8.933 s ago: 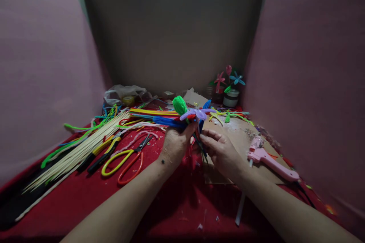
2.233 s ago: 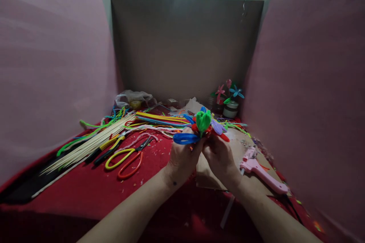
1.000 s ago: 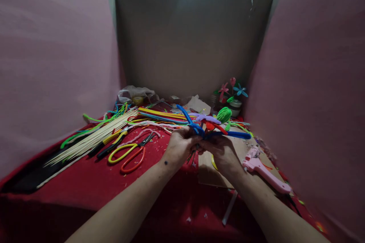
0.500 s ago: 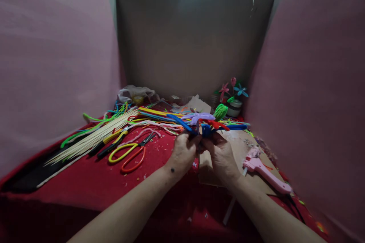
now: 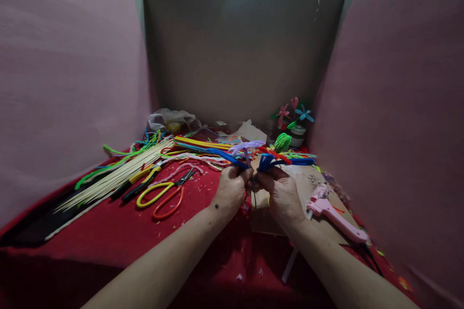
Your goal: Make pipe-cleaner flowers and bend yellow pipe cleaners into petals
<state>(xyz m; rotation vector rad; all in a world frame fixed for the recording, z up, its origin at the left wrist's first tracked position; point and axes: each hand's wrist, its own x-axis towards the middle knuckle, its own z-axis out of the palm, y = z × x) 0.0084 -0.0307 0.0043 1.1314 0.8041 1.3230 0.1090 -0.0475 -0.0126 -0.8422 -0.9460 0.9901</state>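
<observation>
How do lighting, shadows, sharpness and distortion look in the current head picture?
Head view: dim overall, the left pink wall brighter than the right pink wall; head view: the red cloth falls into deep shadow near the bottom; head view: the forearms look stretched toward the lower corners; head view: fingers and blue loops slightly soft, fine detail unclear.

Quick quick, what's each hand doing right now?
Left hand: closed, fingers pinched around the stem of the purple flower.
Right hand: closed, fingers pinched on the blue loops.
</observation>
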